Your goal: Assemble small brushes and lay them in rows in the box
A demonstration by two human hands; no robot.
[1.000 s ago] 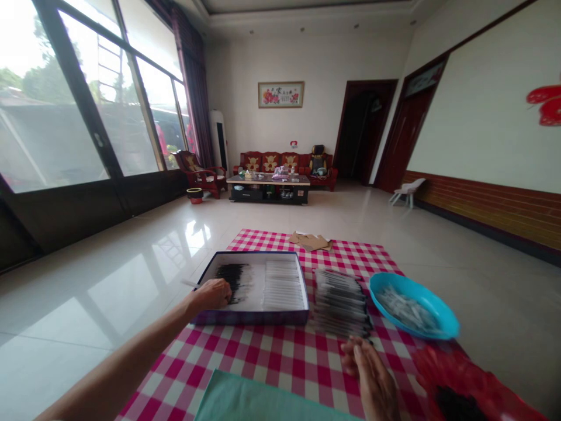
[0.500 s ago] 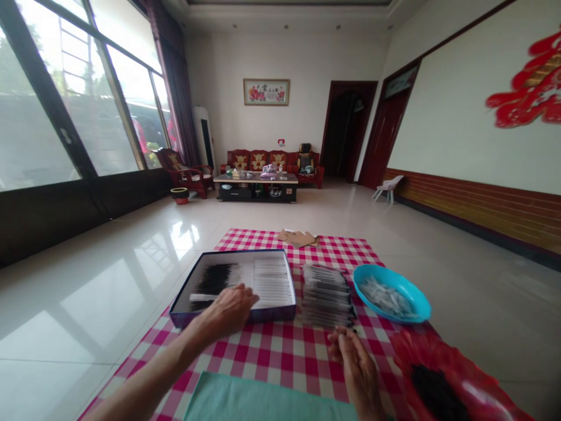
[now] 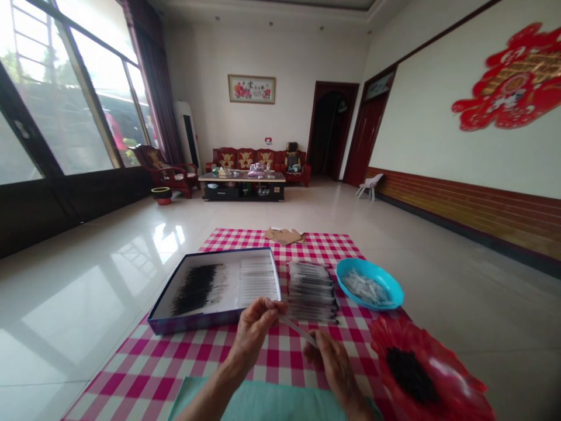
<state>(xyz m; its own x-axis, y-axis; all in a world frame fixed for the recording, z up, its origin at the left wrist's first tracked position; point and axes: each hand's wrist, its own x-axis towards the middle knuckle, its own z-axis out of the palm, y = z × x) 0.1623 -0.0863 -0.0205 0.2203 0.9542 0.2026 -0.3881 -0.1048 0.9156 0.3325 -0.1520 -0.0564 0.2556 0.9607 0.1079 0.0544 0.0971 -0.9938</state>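
Observation:
Between my two hands is a slender translucent pen barrel (image 3: 298, 329), slanting down to the right. My left hand (image 3: 256, 327) pinches its upper end, in front of the box's near right corner. Closed around the lower end is my right hand (image 3: 331, 362). A shallow dark-blue box (image 3: 197, 320) with a white inside lies to the left. It holds a pile of thin black pen refills (image 3: 197, 286) and a row of whitish pen barrels (image 3: 258, 278). Just beyond my hands, a stack of pens with dark ends (image 3: 312, 289) lies on the checked cloth.
A blue bowl (image 3: 397, 295) of small clear pieces stands at right. Nearer is a red petal-edged bowl (image 3: 456, 374) with small black parts. Green cloth (image 3: 263, 403) lies at the near edge, brown cardboard pieces (image 3: 284, 235) at the far end of the checked cloth (image 3: 144, 362).
My left hand has come from over the box to meet my right hand, and both now grip the barrel. The view has swung a little to the right.

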